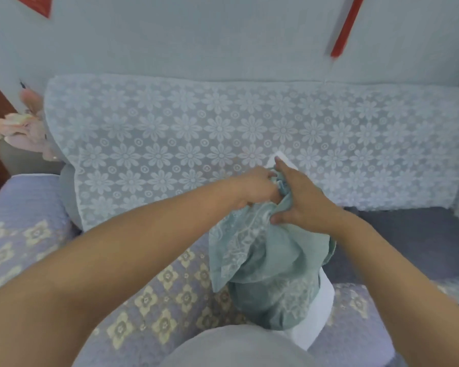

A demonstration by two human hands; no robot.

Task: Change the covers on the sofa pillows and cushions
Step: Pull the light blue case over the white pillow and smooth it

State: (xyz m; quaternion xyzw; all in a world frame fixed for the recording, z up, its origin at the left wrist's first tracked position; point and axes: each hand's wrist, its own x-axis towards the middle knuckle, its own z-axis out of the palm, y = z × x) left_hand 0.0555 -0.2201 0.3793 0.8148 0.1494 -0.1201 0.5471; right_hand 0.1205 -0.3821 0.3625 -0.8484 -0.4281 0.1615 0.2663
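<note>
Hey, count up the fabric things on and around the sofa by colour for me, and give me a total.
Green: 1, the cover both hands grip
White: 2, the pillow and the lace throw
Purple: 1, the seat cover
Total: 4

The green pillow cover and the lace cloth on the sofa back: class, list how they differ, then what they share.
The green pillow cover is bunched and crumpled; the lace cloth hangs spread flat. The cover is opaque sage green with lace trim along one edge; the cloth is pale, sheer, with daisy flowers all over. Both hands, left hand and right hand, grip the cover over a white pillow; nothing holds the cloth. Both carry lace.
</note>
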